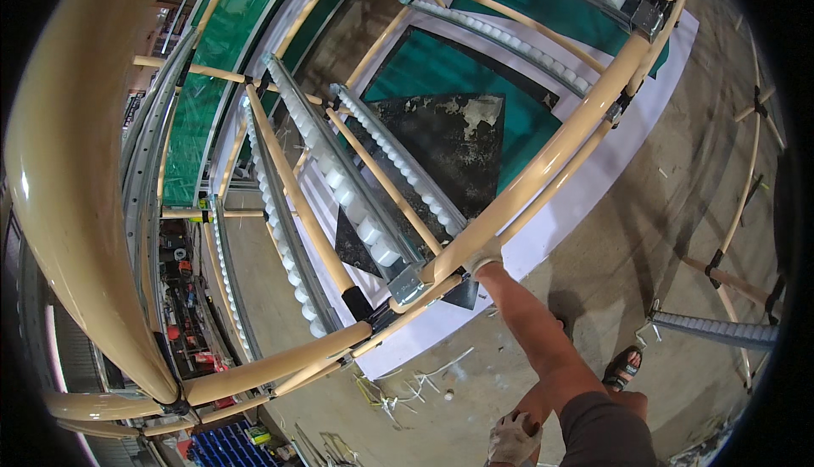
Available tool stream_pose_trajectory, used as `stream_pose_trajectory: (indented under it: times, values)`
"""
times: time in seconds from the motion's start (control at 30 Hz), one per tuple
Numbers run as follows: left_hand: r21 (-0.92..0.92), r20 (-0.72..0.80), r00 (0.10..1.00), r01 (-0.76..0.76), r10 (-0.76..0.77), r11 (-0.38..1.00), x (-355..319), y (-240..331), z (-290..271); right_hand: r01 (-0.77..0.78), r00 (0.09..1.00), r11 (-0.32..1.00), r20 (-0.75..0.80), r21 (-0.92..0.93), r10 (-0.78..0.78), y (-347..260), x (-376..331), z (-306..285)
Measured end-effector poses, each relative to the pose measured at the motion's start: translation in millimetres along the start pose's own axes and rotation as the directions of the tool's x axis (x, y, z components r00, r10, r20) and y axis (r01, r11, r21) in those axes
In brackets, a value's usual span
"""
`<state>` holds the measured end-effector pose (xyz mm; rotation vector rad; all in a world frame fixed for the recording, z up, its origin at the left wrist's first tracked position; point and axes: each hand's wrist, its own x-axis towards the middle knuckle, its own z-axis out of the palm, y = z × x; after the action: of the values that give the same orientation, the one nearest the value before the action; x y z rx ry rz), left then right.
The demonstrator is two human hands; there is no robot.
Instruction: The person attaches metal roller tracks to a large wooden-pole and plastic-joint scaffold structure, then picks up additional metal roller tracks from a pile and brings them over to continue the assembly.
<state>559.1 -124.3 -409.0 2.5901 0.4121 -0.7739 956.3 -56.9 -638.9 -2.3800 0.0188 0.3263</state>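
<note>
My right hand (484, 262), in a pale glove, is at the lower rail of a frame of beige coated pipes (543, 157). Its fingers wrap round the pipe and are partly hidden behind it. My bare right forearm (530, 323) stretches up to it from a dark sleeve. Low in the view, my gloved left hand (512, 440) is near my leg with its fingers curled. A small dark spot shows at its fingers; what it holds, if anything, I cannot make out. Beside the right hand, a roller track (407, 162) with white wheels ends at a metal bracket.
Green and black sheets (441, 140) lie over white board beneath the frame. Cut white strips (415, 391) litter the concrete floor. A loose roller track (712, 328) is at the right, near my sandalled foot (623, 367). A blue bin rack (229, 446) and tools (182, 297) are at the left.
</note>
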Motion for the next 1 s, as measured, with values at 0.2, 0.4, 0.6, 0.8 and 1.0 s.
stream_pose_trajectory:
  times: [0.2,0.4,0.6,0.8,1.0]
  values:
    - [-0.023,-0.021,1.0,-0.023,0.023,0.999,-0.3,-4.3,6.9,0.11,0.972,0.987,0.196,0.117,-0.132,1.7,12.0,-44.7]
    - [0.021,-0.058,0.995,-0.081,0.082,0.997,-1.4,-11.3,13.7,0.183,0.95,0.978,0.237,0.105,-0.203,-5.3,18.8,-59.4]
    - [0.131,0.157,0.987,-0.043,0.022,0.99,11.2,-25.1,13.8,0.212,0.971,0.974,0.13,-0.086,-0.2,2.5,24.6,-34.0]
    - [0.074,0.153,0.988,-0.048,0.037,0.996,6.9,-7.5,2.8,0.262,0.963,0.962,0.092,-0.079,-0.254,24.6,37.2,-84.8]
    - [0.066,0.119,0.991,0.054,-0.062,0.996,-6.3,-10.6,13.3,0.213,0.926,0.927,-0.365,0.308,-0.092,56.4,-18.3,-136.5]
